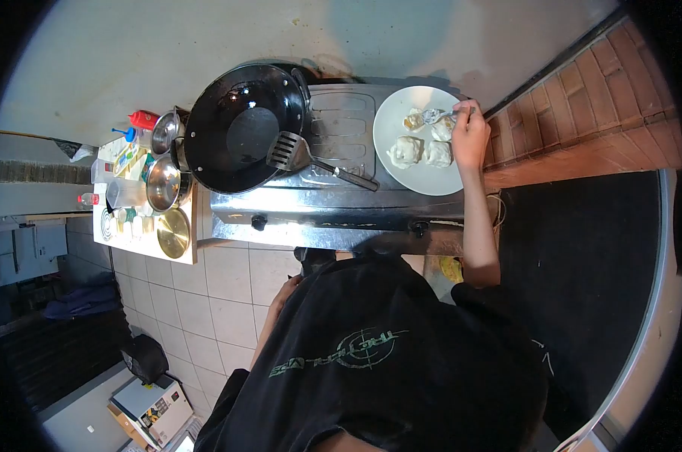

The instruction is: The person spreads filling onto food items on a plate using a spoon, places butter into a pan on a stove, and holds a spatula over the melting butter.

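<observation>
My right hand (470,137) is closed around the handle of a metal spoon (433,116), reaching over the right side of a white plate (393,170). Several lumpy pieces of food with a white coating lie on the plate, among them one front piece (406,152). The spoon's bowl touches or nearly touches the pieces at the back; one there shows a yellowish patch (413,120). Low by my body, my left hand (286,290) is partly hidden by the black shirt, so its fingers do not show clearly.
A black wok (224,162) sits on the stove (311,215). Across its rim lies a slotted spatula (288,153), handle toward the plate. Metal pots (164,183), a gold-coloured lid (173,233) and a red bottle (143,119) crowd the left side table. A brick ledge (574,113) borders the right.
</observation>
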Action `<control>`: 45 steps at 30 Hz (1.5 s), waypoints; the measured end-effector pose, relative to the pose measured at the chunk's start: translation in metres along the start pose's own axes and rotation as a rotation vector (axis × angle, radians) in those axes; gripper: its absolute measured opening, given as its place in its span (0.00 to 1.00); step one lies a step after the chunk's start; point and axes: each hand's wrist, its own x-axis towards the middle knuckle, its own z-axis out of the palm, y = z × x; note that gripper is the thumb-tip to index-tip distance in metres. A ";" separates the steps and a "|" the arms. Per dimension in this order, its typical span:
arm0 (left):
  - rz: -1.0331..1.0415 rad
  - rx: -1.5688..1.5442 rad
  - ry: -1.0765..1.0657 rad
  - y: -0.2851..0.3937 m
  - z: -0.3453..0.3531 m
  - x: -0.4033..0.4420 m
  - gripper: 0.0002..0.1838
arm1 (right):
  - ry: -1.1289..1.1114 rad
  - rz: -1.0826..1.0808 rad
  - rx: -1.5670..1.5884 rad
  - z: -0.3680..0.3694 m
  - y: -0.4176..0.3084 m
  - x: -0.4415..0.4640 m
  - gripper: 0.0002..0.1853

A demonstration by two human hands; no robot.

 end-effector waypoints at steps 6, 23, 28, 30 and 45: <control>-0.010 0.096 0.069 0.045 -0.003 -0.026 0.25 | -0.024 -0.013 0.043 0.004 0.002 -0.005 0.14; 0.006 0.020 0.011 0.001 0.000 0.004 0.24 | 0.060 -0.118 -0.070 -0.003 -0.026 -0.039 0.10; 0.008 0.020 0.010 -0.002 -0.001 0.006 0.25 | 0.076 -0.015 -0.005 -0.002 -0.020 -0.040 0.11; 0.034 0.009 0.005 -0.002 -0.001 0.006 0.25 | 0.108 0.125 0.159 0.004 -0.009 -0.041 0.13; -0.013 0.015 0.012 -0.003 -0.005 0.011 0.25 | -0.108 0.330 0.545 0.025 0.046 -0.029 0.16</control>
